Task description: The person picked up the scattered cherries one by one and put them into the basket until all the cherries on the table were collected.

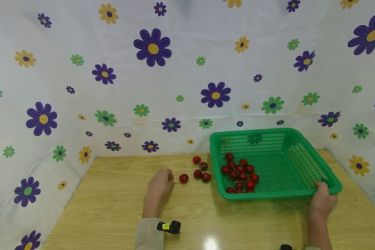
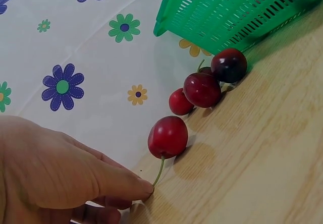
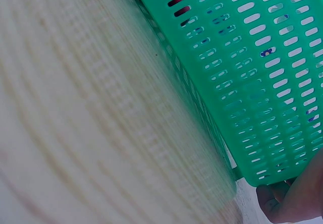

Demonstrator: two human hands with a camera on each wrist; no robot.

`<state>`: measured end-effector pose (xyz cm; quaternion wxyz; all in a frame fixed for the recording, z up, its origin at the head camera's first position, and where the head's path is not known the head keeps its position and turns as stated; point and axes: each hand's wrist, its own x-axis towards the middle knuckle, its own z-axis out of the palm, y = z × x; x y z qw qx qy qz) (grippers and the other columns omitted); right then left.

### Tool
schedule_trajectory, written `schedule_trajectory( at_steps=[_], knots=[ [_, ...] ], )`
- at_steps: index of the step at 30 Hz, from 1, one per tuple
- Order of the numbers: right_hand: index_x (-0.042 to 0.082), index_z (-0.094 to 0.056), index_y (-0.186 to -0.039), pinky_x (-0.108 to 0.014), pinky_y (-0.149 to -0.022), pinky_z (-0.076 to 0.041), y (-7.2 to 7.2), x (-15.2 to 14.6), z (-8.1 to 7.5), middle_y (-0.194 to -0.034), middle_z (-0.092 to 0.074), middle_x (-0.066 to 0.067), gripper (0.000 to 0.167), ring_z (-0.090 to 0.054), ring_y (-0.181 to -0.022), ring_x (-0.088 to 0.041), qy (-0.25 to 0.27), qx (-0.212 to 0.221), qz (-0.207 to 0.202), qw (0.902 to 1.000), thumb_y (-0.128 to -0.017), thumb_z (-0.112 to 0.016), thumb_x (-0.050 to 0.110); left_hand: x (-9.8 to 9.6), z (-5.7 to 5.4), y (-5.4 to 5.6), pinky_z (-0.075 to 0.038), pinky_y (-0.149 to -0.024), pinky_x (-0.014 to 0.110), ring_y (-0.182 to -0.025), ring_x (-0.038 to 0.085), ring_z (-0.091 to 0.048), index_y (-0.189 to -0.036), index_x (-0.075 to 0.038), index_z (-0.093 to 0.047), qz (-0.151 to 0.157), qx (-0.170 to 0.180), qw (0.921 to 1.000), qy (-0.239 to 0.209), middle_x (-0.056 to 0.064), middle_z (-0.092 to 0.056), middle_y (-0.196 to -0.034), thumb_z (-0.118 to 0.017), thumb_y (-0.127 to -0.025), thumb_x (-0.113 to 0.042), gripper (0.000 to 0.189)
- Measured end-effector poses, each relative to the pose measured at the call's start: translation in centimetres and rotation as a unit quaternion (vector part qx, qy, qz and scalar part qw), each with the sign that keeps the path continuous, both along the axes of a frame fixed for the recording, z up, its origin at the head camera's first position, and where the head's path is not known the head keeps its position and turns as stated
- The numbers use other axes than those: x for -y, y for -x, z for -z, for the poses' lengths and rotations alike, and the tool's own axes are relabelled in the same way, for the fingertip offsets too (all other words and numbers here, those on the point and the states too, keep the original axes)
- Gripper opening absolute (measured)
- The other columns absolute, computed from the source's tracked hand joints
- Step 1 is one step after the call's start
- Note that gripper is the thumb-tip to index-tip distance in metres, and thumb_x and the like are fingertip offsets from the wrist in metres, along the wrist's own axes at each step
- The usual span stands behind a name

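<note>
My left hand (image 1: 160, 184) is over the left half of the table, its thumb and fingertips pinching the tip of a green stem in the left wrist view. That stem belongs to a dark red cherry (image 2: 168, 136), which rests on the wood. Several more cherries (image 1: 198, 174) lie bunched between it and the green basket (image 1: 276, 195). My right hand (image 1: 323, 201) grips the basket's front right corner, thumb over the rim and fingers underneath. Inside the basket, a heap of red cherries (image 1: 242, 176) with stems gathers at the left side.
The slotted basket stands on a light wooden table (image 1: 112, 201), near its back edge. A white cloth (image 1: 181, 76) printed with purple, green and yellow flowers hangs behind and at both sides. A black wrist camera (image 1: 174, 227) sits on the left sleeve.
</note>
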<state>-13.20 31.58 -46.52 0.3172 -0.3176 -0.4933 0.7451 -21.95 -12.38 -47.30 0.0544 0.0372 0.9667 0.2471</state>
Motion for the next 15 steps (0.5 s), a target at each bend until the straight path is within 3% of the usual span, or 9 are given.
schedule_trajectory(
  at_steps=[2,6,15],
  knots=[
    [0.018,-0.057,-0.107,-0.014,-0.077,-0.038,-0.05,-0.01,-0.04,-0.101,-0.056,0.006,0.019,-0.048,-0.091,-0.006,0.001,-0.003,-0.004,1.0000,-0.092,-0.049,0.010,0.04,0.08,0.02,-0.048,-0.066,0.038,-0.073,0.021,-0.054,-0.089,-0.007,-0.064,0.002,-0.001,1.0000,-0.007,0.005,-0.059,-0.083,-0.067,-0.089,-0.005,0.003],
    [0.017,-0.058,-0.107,-0.014,-0.076,-0.038,-0.04,-0.02,-0.01,-0.101,-0.056,0.006,0.019,-0.048,-0.091,-0.007,0.000,-0.004,-0.004,1.0000,-0.092,-0.048,0.010,0.28,0.34,0.11,-0.040,-0.059,0.031,-0.068,0.018,-0.050,-0.079,-0.009,-0.061,0.007,-0.003,0.9998,-0.020,0.002,-0.055,-0.075,-0.066,-0.089,-0.003,0.013],
    [0.019,-0.059,-0.106,-0.014,-0.077,-0.038,0.02,0.00,0.24,-0.100,-0.058,0.007,0.019,-0.050,-0.090,-0.005,-0.007,-0.001,0.007,0.9999,-0.092,-0.050,0.010,0.69,0.74,0.40,-0.040,-0.060,0.030,-0.066,0.016,-0.048,-0.079,-0.008,-0.062,0.020,0.013,0.9993,-0.029,0.000,-0.054,-0.073,-0.061,-0.093,-0.005,0.015]
  ],
)
